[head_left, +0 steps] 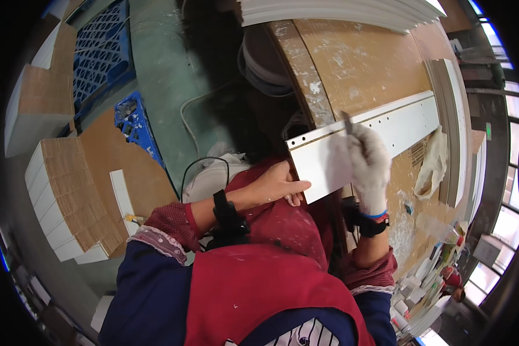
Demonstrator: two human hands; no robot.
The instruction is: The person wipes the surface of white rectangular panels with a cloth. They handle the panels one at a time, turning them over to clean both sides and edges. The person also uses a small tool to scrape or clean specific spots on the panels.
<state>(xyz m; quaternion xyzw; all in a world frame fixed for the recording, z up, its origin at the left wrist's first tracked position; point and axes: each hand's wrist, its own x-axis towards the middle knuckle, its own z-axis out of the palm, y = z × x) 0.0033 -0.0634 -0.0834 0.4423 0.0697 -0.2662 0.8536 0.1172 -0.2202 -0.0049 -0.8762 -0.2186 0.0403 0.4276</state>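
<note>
A long white panel with a brown groove and several small dark holes lies slanted across the workbench, its left end jutting past the bench edge. My bare left hand grips the near left corner, thumb on top and fingers curled underneath. Over the panel's middle is my right hand in a white knit glove. Its fingers are closed round a thin dark flat-bladed tool, whose tip points up by the groove; the rest is hidden in the glove. Whether the blade touches the panel I cannot tell.
The bench has a paint-spotted brown top. White boards are stacked at its far end, long strips along its right. A white plastic bag lies beside the panel. Stacked panels and a blue pallet stand left.
</note>
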